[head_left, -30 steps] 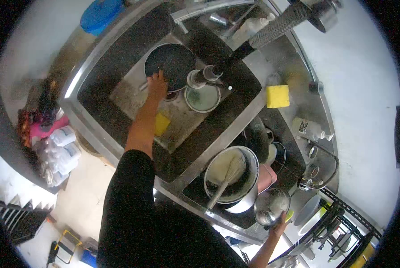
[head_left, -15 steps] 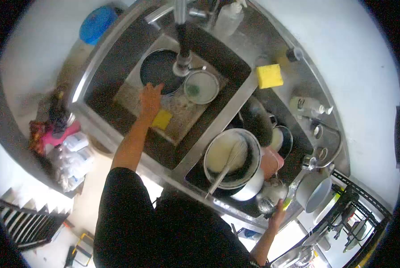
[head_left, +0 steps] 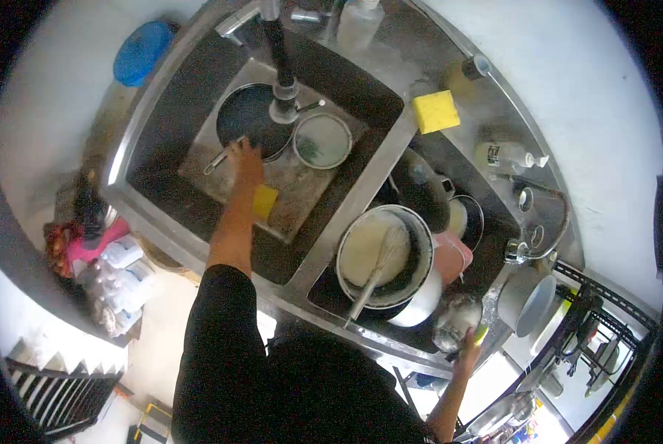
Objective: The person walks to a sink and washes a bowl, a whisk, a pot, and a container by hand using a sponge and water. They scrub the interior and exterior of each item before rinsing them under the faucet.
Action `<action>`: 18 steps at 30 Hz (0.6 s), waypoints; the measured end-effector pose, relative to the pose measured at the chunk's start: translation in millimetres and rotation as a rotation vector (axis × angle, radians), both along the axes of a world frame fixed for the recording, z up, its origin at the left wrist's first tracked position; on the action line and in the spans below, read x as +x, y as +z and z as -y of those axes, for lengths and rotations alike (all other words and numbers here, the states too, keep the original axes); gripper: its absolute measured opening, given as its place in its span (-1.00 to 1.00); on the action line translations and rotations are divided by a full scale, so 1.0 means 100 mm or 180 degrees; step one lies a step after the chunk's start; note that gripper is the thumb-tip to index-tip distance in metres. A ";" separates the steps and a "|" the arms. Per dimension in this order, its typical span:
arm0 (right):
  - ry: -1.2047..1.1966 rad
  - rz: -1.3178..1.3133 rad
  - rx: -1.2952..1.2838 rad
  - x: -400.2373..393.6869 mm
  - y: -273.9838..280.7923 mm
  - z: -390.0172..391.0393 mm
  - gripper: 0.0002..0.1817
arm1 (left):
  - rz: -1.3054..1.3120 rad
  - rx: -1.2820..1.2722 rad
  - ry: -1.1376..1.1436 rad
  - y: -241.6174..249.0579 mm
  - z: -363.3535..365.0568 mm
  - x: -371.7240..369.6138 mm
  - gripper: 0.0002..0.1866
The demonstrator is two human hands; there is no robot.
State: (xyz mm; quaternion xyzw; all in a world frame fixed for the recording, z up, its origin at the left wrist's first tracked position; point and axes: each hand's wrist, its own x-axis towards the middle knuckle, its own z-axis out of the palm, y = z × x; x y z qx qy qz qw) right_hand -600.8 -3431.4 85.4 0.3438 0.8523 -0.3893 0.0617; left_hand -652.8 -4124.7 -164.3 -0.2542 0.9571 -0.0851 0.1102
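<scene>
My left hand [head_left: 244,159] reaches into the left basin, at the near edge of a round dark pan [head_left: 246,111]. Its fingers are closed around a utensil with a thin metal handle [head_left: 214,163], whose looped end sticks out to the left; its other end is hidden. A round container with cloudy liquid [head_left: 322,140] stands beside the pan, and a yellow sponge [head_left: 265,201] lies by my wrist. At the right basin's near corner, my right hand [head_left: 468,354] is closed on a yellow-green scrubber [head_left: 481,334], against a shiny round vessel [head_left: 457,322].
The faucet [head_left: 281,74] hangs over the left basin. A large pot [head_left: 344,277] with a whisk [head_left: 382,266] stands in the right basin among a pink container [head_left: 452,255] and other dishes. Another yellow sponge [head_left: 436,112] sits on the ledge; a white bowl [head_left: 527,303] stands at right.
My left hand has closed on the utensil, and its metal handle now shows left of the fingers. My right hand stays by the shiny vessel. The whole view has shifted slightly.
</scene>
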 end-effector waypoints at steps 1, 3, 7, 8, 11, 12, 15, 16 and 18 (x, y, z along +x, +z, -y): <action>0.0104 0.0312 0.0001 0.03 0.09 -0.07 -0.58 | -0.0212 0.0031 0.0189 -0.04 0.03 -0.04 -0.45; 0.0066 0.0229 -0.0076 0.01 0.24 0.16 -0.57 | -0.0054 0.0141 0.0096 -0.02 0.13 -0.04 -0.53; -0.0026 0.0292 -0.0211 0.03 0.12 0.32 -0.58 | 0.0546 0.0497 -0.0182 0.09 0.21 -0.07 -0.62; -0.0038 0.0247 -0.0315 0.03 0.09 0.37 -0.59 | 0.0678 0.0537 -0.0304 0.10 0.19 -0.05 -0.64; -0.0117 0.0323 -0.0303 0.00 0.05 0.47 -0.66 | 0.0714 0.0412 -0.0686 0.06 0.15 -0.02 -0.71; -0.0122 0.0351 -0.0285 -0.03 0.05 0.48 -0.68 | 0.0651 0.0426 -0.0681 -0.04 0.16 0.00 -0.75; -0.0101 0.0149 0.0034 -0.07 0.01 0.54 -0.67 | 0.0169 0.0541 -0.0638 0.03 0.20 0.06 -0.79; -0.0097 0.0114 0.0175 -0.04 0.01 0.54 -0.66 | -0.0027 0.0588 -0.0619 0.12 0.24 0.11 -0.78; -0.0065 0.0024 -0.0035 -0.01 -0.11 0.39 -0.64 | -0.0030 0.0797 -0.0468 0.58 0.27 0.05 -0.73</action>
